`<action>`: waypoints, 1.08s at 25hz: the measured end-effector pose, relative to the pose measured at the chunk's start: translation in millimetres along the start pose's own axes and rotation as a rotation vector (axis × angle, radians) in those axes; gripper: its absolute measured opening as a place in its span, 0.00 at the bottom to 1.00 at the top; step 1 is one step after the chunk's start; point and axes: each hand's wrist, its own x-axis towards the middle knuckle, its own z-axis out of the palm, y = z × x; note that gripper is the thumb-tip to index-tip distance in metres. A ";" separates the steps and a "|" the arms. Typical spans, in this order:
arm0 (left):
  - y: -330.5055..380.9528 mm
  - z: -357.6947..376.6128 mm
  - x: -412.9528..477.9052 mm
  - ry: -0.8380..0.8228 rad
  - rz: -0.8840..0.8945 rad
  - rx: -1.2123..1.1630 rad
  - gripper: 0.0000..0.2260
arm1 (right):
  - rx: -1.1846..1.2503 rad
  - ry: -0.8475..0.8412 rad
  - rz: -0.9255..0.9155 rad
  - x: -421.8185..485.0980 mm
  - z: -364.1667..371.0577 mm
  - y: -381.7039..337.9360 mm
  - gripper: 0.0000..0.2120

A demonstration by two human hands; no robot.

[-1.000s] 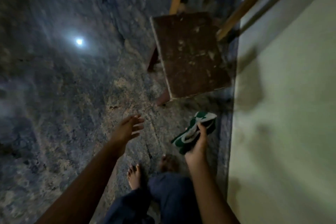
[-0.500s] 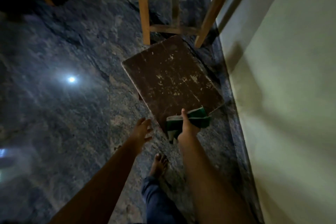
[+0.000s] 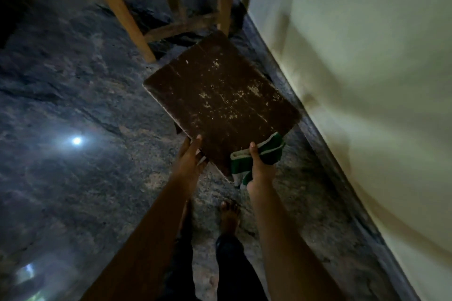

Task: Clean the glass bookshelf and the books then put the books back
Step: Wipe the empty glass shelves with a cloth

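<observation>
We have the stool dead ahead, long axis along the wall; left hand grips its near-left edge; right hand pinches the green cloth against it.

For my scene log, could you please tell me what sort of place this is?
Probably a dimly lit room in a home: a polished dark stone floor, a plain pale wall on the right, and wooden furniture legs behind a worn brown stool.

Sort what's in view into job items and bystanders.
Job: green cloth in right hand; brown stool, probably for reaching, gripped by left hand and right hand.
Lying about: wooden furniture legs; wall; stone floor.
</observation>
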 end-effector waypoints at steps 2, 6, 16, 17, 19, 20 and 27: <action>11.8 8.2 7.3 -0.027 -0.035 0.069 0.15 | 0.080 0.049 0.018 -6.0 -1.1 2.8 0.31; 23.1 12.8 24.2 -0.077 -0.039 0.204 0.16 | 0.130 0.102 0.056 -8.0 7.7 15.5 0.31; 38.5 -41.9 -21.3 -0.029 -0.033 0.606 0.18 | -0.239 0.048 0.059 -103.7 -39.9 32.8 0.26; 44.7 -51.9 -36.9 -0.075 -0.019 0.697 0.18 | -0.361 -0.006 0.021 -120.2 -51.7 30.1 0.26; 54.4 -76.1 -64.3 -0.156 -0.009 0.882 0.16 | -0.574 -0.123 -0.110 -152.8 -74.0 19.5 0.25; 59.7 -88.6 -76.5 -0.177 0.006 0.960 0.15 | -0.673 -0.175 -0.199 -167.6 -83.0 10.6 0.25; 137.4 -106.3 -140.3 -0.246 0.361 1.174 0.15 | -1.025 -0.379 -0.767 -254.5 -109.4 -71.2 0.23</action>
